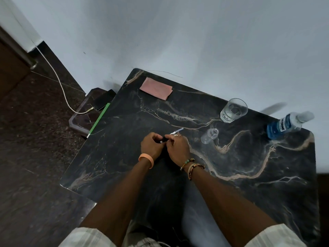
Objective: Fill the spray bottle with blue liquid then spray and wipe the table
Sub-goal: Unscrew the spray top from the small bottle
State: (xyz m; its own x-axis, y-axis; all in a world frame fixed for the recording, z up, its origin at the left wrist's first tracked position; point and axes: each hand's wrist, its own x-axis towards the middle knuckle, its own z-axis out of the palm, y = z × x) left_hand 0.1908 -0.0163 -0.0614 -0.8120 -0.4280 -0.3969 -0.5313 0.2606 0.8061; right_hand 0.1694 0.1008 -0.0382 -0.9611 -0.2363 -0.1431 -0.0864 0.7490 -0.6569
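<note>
Black marble table [231, 184]: carries everything, both hands busy at its middle.
Left hand [152, 146]: grip curled round the black cap of the spray head [164, 139].
Right hand [178, 147]: grip pinching that same spray head, its white tube poking out past the fingers.
Spray bottle [209, 136]: clear, uncapped, standing just right of the hands.
Blue liquid bottle [284, 126]: far right edge, near the glass [234, 110].
Pink cloth [156, 88]: folded flat at the far side.

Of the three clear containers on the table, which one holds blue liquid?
The labelled bottle at the right edge; the glass and small bottle show none.
</note>
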